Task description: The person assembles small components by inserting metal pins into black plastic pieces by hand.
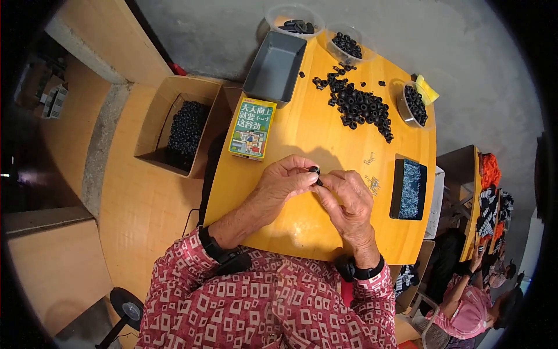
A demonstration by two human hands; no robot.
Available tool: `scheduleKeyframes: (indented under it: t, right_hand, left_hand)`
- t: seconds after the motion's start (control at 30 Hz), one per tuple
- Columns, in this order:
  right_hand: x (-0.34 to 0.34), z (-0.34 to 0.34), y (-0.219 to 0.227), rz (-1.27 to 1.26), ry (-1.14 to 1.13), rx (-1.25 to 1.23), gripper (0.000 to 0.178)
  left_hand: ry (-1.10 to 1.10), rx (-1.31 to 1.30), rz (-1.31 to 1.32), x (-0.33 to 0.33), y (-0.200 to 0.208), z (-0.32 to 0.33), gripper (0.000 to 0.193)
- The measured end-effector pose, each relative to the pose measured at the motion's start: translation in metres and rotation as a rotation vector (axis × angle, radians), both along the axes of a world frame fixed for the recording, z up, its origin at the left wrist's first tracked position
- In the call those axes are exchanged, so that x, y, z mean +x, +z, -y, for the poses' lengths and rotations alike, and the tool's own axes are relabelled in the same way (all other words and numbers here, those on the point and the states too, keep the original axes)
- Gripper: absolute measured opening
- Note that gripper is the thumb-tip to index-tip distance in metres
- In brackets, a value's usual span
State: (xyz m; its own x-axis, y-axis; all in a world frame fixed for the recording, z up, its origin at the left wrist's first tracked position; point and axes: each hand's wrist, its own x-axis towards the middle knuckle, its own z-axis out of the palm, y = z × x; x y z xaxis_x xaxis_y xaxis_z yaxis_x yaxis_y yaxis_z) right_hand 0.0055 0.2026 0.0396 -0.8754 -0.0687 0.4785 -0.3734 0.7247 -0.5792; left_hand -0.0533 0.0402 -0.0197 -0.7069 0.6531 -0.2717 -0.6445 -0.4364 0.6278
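Note:
Both my hands meet over the middle of a yellow wooden table (302, 136). My left hand (283, 181) and my right hand (347, 198) pinch one small black ring-shaped part (314, 170) between their fingertips. A heap of the same black rings (361, 107) lies on the table beyond my hands. A few small metal bits (373, 184) lie just right of my right hand.
A grey tray (274, 67) and a green and yellow box (251, 128) sit at the table's left. Clear tubs (293, 23) (347, 45) and a metal bowl (414, 106) hold black parts. A black tray (408, 189) lies right. A cardboard box (183, 125) of black parts stands left. Another person (474, 302) sits lower right.

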Motion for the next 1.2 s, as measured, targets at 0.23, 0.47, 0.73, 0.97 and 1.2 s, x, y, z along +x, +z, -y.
scheduleKeyframes:
  t: [0.23, 0.47, 0.73, 0.97, 1.2]
  right_hand:
    - [0.004, -0.007, 0.002, 0.007, -0.017, 0.014, 0.020]
    - [0.004, -0.018, 0.006, 0.072, -0.013, -0.176, 0.019]
    - [0.002, -0.023, 0.006, 0.063, 0.019, -0.144, 0.019]
    - [0.002, -0.027, -0.002, 0.091, 0.040, -0.237, 0.020]
    - [0.004, -0.029, -0.003, 0.112, 0.047, -0.318, 0.020]
  left_hand:
    - [-0.017, -0.007, -0.001, 0.001, 0.002, 0.000, 0.028]
    - [-0.115, 0.060, -0.097, 0.002, 0.006, 0.000, 0.022]
    - [-0.138, 0.031, -0.202, 0.002, 0.005, -0.001, 0.024]
    - [-0.146, -0.015, -0.182, 0.002, 0.008, -0.001, 0.023]
    - [-0.138, -0.019, -0.169, 0.004, 0.006, -0.003, 0.020]
